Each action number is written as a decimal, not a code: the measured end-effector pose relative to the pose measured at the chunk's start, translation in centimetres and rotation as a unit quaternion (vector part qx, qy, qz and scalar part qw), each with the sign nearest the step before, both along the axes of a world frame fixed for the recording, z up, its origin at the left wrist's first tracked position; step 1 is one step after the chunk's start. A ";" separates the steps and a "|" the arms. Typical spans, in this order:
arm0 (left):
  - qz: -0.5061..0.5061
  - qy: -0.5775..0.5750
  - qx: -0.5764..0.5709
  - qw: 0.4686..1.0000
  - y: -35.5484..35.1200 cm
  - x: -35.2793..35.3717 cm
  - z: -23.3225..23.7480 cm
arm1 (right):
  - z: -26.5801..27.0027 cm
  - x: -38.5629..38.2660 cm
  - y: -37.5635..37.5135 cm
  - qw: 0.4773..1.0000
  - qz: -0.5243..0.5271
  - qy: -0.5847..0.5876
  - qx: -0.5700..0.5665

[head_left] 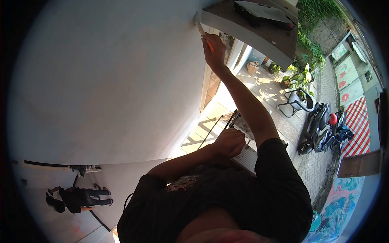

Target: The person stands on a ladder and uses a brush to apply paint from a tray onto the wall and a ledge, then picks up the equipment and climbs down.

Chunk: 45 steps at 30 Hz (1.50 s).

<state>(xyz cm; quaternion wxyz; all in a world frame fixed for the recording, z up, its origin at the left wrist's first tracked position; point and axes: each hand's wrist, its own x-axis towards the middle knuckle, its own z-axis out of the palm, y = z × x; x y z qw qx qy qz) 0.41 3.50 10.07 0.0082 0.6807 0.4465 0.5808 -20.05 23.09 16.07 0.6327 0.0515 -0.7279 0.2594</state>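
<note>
My right hand reaches up with its fingers wrapped round the orange handle of a paintbrush. The brush's pale head touches or nearly touches the white wall, close to the edge beside a brown-topped ledge. Lower down, in front of my chest, my left hand is closed in a fist. Whatever it may hold is hidden. Just past that hand are dark bars and a pale ribbed surface, partly covered by my arm.
A dark object with a pale top lies on the ledge. To the right are potted plants, a chair and parked motorcycles. At lower left another person stands in a dark shirt. A doorway frame is behind my forearm.
</note>
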 end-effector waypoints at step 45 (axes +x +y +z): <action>0.017 -0.002 0.006 1.000 -0.1 0.1 -0.2 | -3.5 -2.9 3.2 0.494 0.408 0.116 -0.759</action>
